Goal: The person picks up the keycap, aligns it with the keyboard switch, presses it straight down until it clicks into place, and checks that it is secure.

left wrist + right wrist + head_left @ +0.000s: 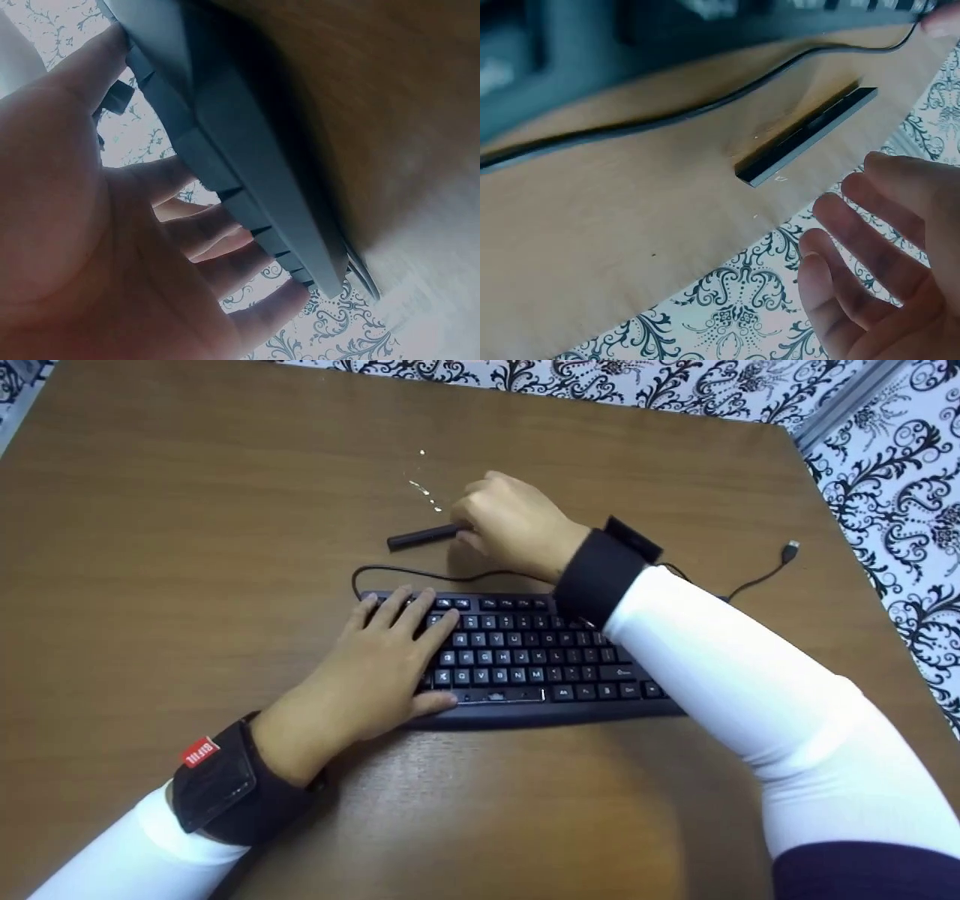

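Observation:
A black keyboard (517,656) lies flat on the wooden table. My left hand (367,667) rests on its left end, fingers spread over the keys and thumb near the front edge. In the left wrist view, those fingers (247,262) meet the keyboard's side. Behind the keyboard is a narrow black bar (424,538). My right hand (517,521) is beside it and overlaps its right end in the head view. The right wrist view shows the bar (810,135) lying on the table, apart from the loosely bent fingers (855,225), which hold nothing.
The keyboard's black cable (450,578) loops behind it, its USB plug (790,552) lying at the right. Small pale bits (425,492) are scattered beyond the bar. Patterned black-and-white wallpaper (892,495) borders the table's far and right edges. My right forearm covers the keyboard's right end.

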Demonstrator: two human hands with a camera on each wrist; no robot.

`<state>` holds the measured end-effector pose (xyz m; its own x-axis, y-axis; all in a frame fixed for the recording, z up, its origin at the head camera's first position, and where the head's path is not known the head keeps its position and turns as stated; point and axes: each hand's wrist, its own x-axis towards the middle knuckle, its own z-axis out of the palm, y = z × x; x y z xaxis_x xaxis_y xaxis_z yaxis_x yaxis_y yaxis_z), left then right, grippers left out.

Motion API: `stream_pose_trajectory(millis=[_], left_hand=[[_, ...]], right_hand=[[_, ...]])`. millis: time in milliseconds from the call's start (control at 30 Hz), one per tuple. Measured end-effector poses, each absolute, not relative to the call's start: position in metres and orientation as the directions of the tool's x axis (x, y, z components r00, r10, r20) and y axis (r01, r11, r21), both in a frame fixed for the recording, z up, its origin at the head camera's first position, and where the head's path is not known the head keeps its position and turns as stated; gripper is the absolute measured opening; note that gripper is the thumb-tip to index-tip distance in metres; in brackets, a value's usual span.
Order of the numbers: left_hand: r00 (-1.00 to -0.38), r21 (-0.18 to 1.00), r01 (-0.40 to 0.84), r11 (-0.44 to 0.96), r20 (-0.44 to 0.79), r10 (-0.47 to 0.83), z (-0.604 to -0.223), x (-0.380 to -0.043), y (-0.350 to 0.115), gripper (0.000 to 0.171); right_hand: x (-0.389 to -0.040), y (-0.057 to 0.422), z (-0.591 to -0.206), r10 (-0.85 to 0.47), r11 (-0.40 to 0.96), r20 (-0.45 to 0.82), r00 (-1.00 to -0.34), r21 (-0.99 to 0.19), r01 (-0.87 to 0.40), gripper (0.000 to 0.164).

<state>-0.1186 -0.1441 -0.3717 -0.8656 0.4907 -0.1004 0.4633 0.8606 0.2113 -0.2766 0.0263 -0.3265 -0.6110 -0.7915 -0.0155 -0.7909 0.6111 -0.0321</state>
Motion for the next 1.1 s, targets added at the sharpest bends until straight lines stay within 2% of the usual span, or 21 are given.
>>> stream_pose_trajectory(millis=[233,333,567,1100], left_hand=[[-0.865,0.2,0.461,0.865,-0.116,0.488,-0.371,-0.117,-0.145,0.09],[-0.867,0.196,0.46,0.866,-0.11,0.486,-0.372,-0.117,-0.146,0.091],[-0.865,0.197,0.464,0.863,-0.107,0.49,-0.372,-0.118,-0.145,0.09],[-0.869,0.195,0.461,0.866,-0.096,0.485,-0.372,-0.117,-0.144,0.089]], right_hand=[[-0.286,0.007,-0.332,-0.775,0.615,-0.156,-0.612,0.037,-0.788,0.029],[-0.289,0.005,-0.336,-0.78,0.602,-0.172,-0.601,0.052,-0.796,0.027],[-0.291,0.008,-0.343,-0.763,0.621,-0.179,-0.621,0.066,-0.781,0.02],[-0.291,0.006,-0.345,-0.78,0.61,-0.131,-0.612,0.059,-0.79,0.01]])
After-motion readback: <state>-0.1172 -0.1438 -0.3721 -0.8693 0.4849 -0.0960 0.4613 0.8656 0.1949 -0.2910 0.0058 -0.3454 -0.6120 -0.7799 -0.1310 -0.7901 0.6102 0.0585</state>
